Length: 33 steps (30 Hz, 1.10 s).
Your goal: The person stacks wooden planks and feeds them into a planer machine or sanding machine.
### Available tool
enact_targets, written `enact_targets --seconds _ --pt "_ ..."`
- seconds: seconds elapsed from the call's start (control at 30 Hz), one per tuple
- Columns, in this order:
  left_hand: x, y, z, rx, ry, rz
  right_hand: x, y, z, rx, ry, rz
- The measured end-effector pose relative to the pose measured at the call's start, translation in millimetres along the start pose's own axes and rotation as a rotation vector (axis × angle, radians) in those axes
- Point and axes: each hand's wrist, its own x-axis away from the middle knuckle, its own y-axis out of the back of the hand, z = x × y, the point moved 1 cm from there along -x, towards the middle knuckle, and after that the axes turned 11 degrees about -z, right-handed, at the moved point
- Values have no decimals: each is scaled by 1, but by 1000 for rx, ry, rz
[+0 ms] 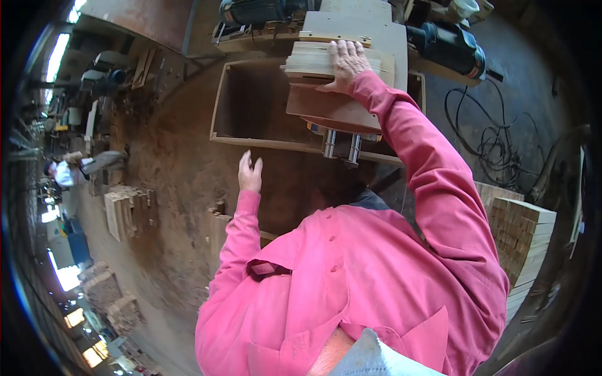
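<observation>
A stack of pale wooden strips (305, 59) lies crosswise on the bench (354, 22) in front of the person, its long, thin layers showing along the near side and its left ends slightly uneven. The right hand (348, 64) rests on top of the stack, toward its right part, with fingers spread and pointing to the far side and the thumb stretched left at the near edge; whether they grip or merely press cannot be told. The left hand (251, 173) hangs in the air, well apart from the strips, its fingers loosely parted and holding nothing visible.

The brown, dusty floor (179, 250) of a workshop spreads widely to the left, where another person (72, 170) appears far off near a pile of timber (130, 210). A block of stacked wood (515, 241) stands at the right, behind the right arm. A dark motor (446, 51) sits right of the bench, with loose cables (492, 141) on the ground nearer.

A wooden bin (229, 137) reaches out left beneath the bench; its near rim lies just beyond the left hand. Two metal rods (340, 148) jut nearward below the strips. Floor stretches from the bin's left edge toward the timber, giving the left arm room sideways.
</observation>
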Motion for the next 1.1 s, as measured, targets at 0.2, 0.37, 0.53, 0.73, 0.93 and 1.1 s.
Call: enact_targets --seconds 0.2,0.37,0.53,0.73,0.93,1.1 --pt "130 25 138 -204 302 170 0 7 6 31 48 -6" --pt "192 25 169 -370 522 561 -3 8 7 25 86 -63" --pt "178 4 169 -434 491 667 -14 6 -1 49 69 11" --pt "106 -5 143 -349 452 508 -43 -15 -33 87 61 11" --pt "87 6 121 -302 531 367 -100 -35 -83 71 33 20" --pt "117 10 101 -438 662 473 -157 -62 -131 29 -19 68"
